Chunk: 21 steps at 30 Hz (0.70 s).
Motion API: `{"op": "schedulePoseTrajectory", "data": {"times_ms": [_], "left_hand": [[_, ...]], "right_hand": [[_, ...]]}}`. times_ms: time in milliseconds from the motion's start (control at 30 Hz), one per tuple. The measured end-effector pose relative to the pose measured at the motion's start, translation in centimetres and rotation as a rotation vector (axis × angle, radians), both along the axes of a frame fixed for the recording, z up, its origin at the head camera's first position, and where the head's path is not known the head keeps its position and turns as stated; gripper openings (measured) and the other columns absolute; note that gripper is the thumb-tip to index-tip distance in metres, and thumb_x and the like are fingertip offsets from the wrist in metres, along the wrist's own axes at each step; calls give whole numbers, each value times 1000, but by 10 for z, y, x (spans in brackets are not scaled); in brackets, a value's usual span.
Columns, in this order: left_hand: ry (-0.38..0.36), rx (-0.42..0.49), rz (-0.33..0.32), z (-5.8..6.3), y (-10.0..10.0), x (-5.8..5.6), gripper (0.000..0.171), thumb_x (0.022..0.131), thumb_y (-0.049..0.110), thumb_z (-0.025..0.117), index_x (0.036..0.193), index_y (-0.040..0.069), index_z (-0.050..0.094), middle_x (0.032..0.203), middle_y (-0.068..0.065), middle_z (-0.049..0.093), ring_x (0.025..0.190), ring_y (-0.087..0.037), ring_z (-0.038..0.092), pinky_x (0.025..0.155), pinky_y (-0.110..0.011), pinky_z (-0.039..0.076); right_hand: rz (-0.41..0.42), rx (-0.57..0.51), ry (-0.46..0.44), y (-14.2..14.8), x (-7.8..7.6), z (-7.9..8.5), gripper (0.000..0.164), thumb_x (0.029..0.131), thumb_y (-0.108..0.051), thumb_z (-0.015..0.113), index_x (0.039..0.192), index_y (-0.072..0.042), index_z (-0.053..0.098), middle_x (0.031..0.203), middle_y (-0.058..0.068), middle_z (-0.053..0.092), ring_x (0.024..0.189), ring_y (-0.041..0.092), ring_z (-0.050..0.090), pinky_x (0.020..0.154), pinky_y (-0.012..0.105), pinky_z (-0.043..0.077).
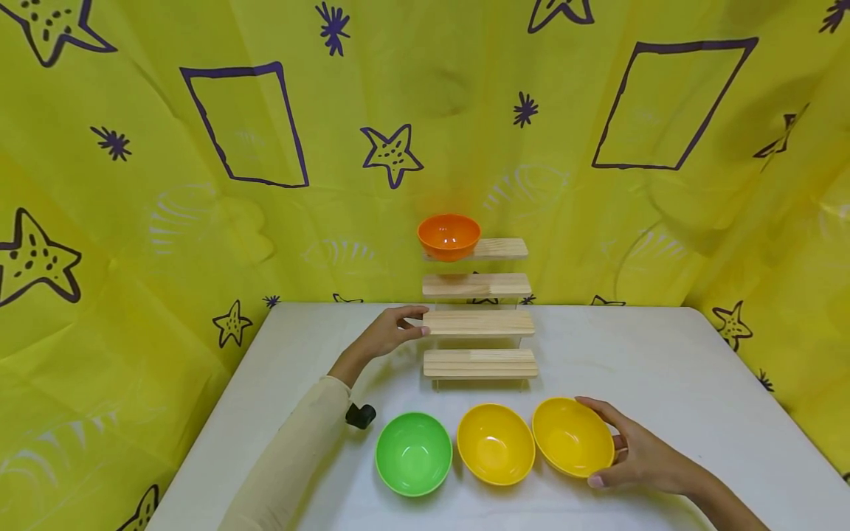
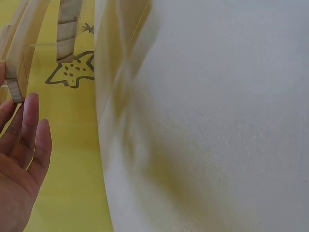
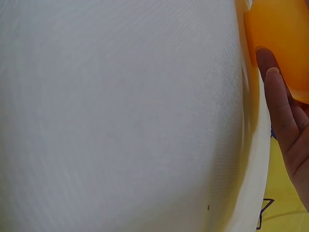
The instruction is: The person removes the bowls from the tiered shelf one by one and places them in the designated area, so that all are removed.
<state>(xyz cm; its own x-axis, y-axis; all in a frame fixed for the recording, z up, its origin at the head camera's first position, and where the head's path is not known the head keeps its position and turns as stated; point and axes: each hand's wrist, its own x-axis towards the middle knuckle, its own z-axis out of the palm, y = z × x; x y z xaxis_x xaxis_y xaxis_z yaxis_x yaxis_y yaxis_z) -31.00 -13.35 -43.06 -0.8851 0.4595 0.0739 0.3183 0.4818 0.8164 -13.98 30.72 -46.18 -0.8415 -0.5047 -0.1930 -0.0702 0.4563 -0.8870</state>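
Observation:
A tiered wooden display stand (image 1: 478, 322) with several light planks stands at the back middle of the table. With thumb and fingers my left hand (image 1: 392, 332) pinches the left end of its second plank from the bottom; the plank's end (image 2: 15, 87) shows at the fingertips in the left wrist view. An orange bowl (image 1: 448, 237) sits on the left of the top plank. My right hand (image 1: 640, 450) grips the right side of a yellow bowl (image 1: 572, 436), thumb near, fingers at the far rim. Left of it are another yellow bowl (image 1: 496, 445) and a green bowl (image 1: 414, 454).
The bowls stand in a row in front of the stand on a white table (image 1: 637, 354). Behind and at both sides hangs a yellow cloth (image 1: 465, 147) with drawn stars and frames. A small black device (image 1: 361, 416) is at my left wrist.

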Motion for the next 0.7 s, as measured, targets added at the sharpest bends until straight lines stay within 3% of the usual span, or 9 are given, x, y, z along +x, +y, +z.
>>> {"op": "schedulePoseTrajectory", "data": {"times_ms": [700], "left_hand": [[-41,36,-12,0,-1,-2,57,95,27,70,145,7,54,138,-16,61,108,-27,65,87,-38,54]], "right_hand": [[35,-29,-25,2,2,3,104,82,-15,81,159,-6,11,154,47,4,97,25,66,79,30,58]]}}
